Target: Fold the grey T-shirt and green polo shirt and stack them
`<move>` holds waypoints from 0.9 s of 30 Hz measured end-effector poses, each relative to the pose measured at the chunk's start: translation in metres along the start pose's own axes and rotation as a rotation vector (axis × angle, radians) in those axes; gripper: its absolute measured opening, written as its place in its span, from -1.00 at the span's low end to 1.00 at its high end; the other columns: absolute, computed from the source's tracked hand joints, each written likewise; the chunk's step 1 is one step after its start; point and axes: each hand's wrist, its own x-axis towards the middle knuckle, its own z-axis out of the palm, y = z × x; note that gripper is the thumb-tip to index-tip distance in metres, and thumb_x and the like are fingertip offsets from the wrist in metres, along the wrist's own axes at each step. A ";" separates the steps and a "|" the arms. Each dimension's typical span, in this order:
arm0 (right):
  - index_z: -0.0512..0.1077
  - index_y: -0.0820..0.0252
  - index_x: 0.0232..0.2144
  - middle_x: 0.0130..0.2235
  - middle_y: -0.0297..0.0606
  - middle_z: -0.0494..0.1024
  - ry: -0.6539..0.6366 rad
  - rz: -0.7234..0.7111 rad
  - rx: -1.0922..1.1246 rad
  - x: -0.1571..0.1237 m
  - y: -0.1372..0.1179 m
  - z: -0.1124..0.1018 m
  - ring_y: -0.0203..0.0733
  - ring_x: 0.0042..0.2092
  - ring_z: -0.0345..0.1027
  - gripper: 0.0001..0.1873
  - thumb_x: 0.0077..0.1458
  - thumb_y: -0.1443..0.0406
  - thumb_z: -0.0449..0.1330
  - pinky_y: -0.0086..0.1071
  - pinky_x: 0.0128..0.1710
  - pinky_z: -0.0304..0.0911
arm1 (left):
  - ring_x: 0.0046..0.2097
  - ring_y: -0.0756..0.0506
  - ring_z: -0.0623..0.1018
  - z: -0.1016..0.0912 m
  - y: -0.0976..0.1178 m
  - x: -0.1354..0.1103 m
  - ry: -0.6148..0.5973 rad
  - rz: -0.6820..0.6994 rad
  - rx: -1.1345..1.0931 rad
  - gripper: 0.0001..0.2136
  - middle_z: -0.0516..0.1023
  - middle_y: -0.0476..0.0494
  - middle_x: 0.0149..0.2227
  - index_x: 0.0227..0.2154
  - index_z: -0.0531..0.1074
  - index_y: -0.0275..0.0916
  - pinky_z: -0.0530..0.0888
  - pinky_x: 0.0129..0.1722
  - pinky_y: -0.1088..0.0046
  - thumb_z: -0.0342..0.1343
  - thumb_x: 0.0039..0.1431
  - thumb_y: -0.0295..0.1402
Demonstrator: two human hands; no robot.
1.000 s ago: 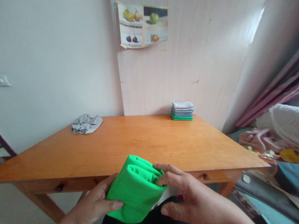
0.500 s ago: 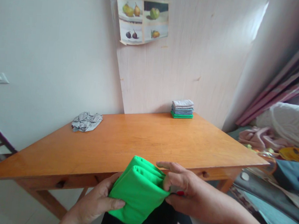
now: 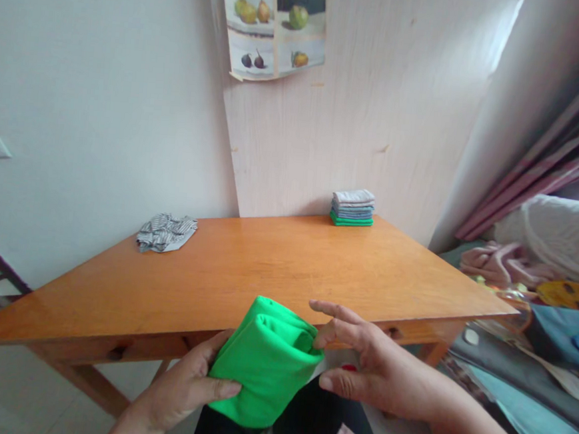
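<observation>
A folded bright green cloth (image 3: 265, 362) is held just in front of the near edge of the wooden table (image 3: 275, 269). My left hand (image 3: 180, 389) grips its lower left side, thumb over the front. My right hand (image 3: 358, 369) is at the cloth's right edge, with its fingers spread and partly curled and their tips touching the fold.
A stack of folded cloths (image 3: 353, 207) sits at the table's far right by the wall. A crumpled striped cloth (image 3: 165, 232) lies at the far left. A fruit picture (image 3: 272, 34) hangs on the wall. Bedding and clutter (image 3: 529, 289) fill the right side.
My right hand has loosened from the cloth's right edge, with its fingers now spread. The cloth and my left hand stay in about the same place, and the view has tilted slightly.
</observation>
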 end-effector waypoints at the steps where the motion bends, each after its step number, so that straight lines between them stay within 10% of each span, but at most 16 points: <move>1: 0.49 0.03 0.00 0.36 -0.13 0.14 -0.025 -0.003 -0.009 0.000 0.000 0.000 0.11 0.33 0.06 -0.57 0.07 0.14 0.35 -0.01 0.22 0.16 | 0.14 -0.35 0.48 0.000 0.000 0.000 -0.002 0.000 0.001 -0.39 0.52 -0.25 0.12 0.17 0.39 -0.14 0.35 0.17 0.05 0.36 0.01 -0.34; 15: 0.52 0.08 -0.12 0.19 -0.09 0.37 0.096 -0.042 -0.073 0.008 -0.004 0.003 0.03 0.18 0.29 -0.79 0.22 0.21 0.20 -0.08 0.13 0.27 | 0.13 -0.32 0.49 0.003 -0.003 0.003 -0.056 -0.031 0.057 -0.36 0.50 -0.26 0.13 0.21 0.32 -0.16 0.38 0.14 0.10 0.35 0.04 -0.37; 27: 0.49 0.10 -0.14 0.22 -0.08 0.33 0.120 -0.123 0.000 0.028 0.001 0.030 0.00 0.32 0.08 -0.81 0.23 0.35 0.13 -0.15 0.17 0.18 | 0.09 -0.27 0.51 0.025 0.012 0.009 -0.115 -0.007 0.240 -0.36 0.51 -0.18 0.10 0.22 0.30 -0.12 0.45 0.03 0.28 0.33 0.05 -0.33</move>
